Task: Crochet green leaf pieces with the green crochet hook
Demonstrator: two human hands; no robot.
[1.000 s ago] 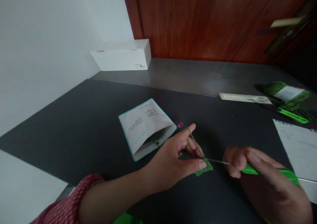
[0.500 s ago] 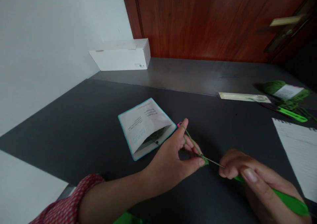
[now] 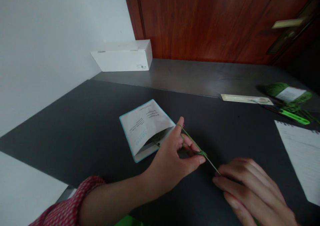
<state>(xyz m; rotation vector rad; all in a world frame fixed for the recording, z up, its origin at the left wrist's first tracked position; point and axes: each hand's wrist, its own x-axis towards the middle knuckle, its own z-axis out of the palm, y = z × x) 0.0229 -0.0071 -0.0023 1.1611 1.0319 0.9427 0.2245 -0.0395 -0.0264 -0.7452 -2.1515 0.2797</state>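
Observation:
My left hand (image 3: pixel 172 159) pinches a small green crochet piece (image 3: pixel 202 153) between thumb and fingers, with green yarn (image 3: pixel 190 139) running up over the raised index finger. My right hand (image 3: pixel 252 192) is closed round a crochet hook; its thin metal shaft (image 3: pixel 212 165) reaches up-left into the piece, and the green handle is almost wholly hidden under the hand. Both hands hover just above the dark table (image 3: pixel 75 129).
An open white pouch with teal edge (image 3: pixel 146 127) lies left of my left hand. A white box (image 3: pixel 125 56) sits at the back by the wall. At right are a green yarn skein (image 3: pixel 287 92), a green-handled tool (image 3: pixel 293 116), a pale strip (image 3: pixel 246 99) and a notepad (image 3: pixel 302 152).
My right hand rolled palm-down and moved lower, hiding the green handle. The hook shaft now slants steeply. My left hand shifted slightly left and covers the pink marker; the green piece looks bunched smaller.

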